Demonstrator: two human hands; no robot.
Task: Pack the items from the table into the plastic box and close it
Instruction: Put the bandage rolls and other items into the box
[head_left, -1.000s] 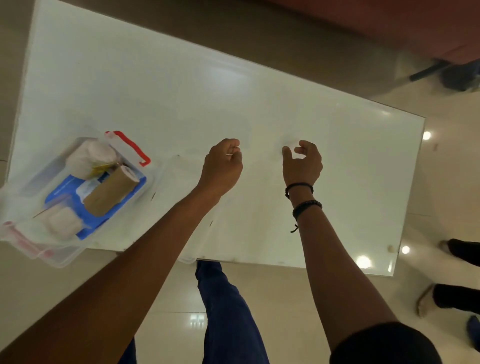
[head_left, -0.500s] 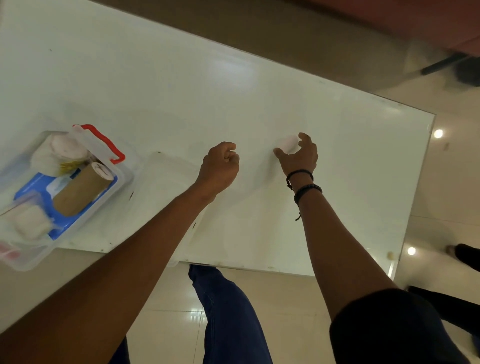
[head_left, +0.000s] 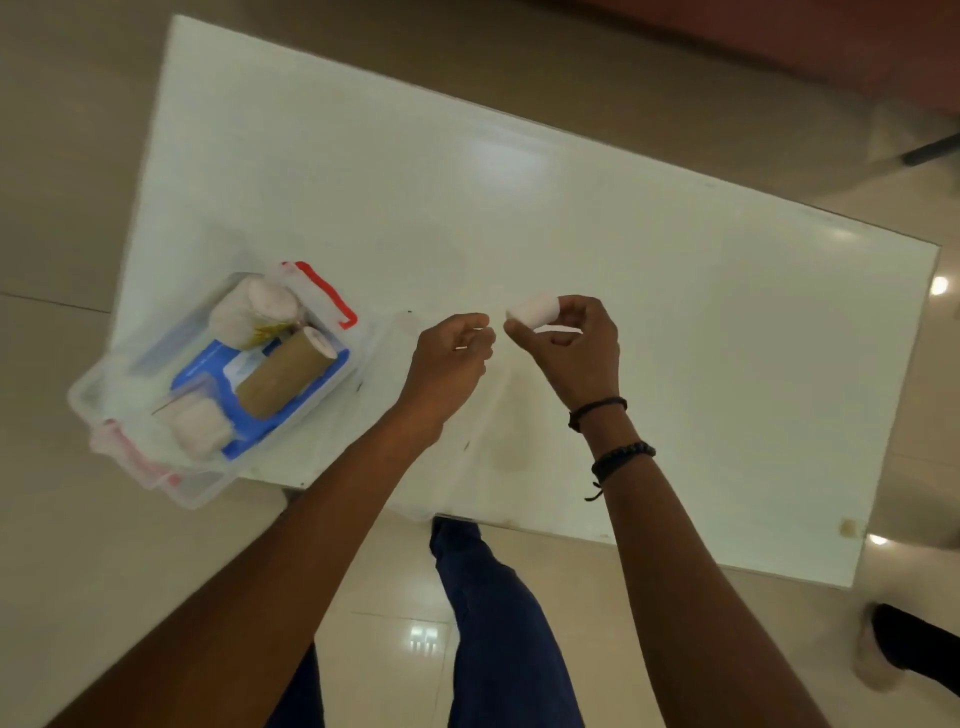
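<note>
White desk (head_left: 675, 312): clear plastic box (head_left: 83, 410) sits open at left corner w/ brown bandage roll (head_left: 283, 371) inside, lid (head_left: 457, 478) flat beside it; right hand (head_left: 576, 353) grip pinches small white roll (head_left: 535, 309) above desk, prob. box-bound; left hand (head_left: 449, 358) grip clenched, apparently empty.

White rectangular table (head_left: 675, 322) on a glossy beige tile floor (head_left: 78, 156). Bright light spots (head_left: 939, 285) reflect in the floor past the table's right edge. Beyond its far edge, reddish furniture (head_left: 909, 52).
</note>
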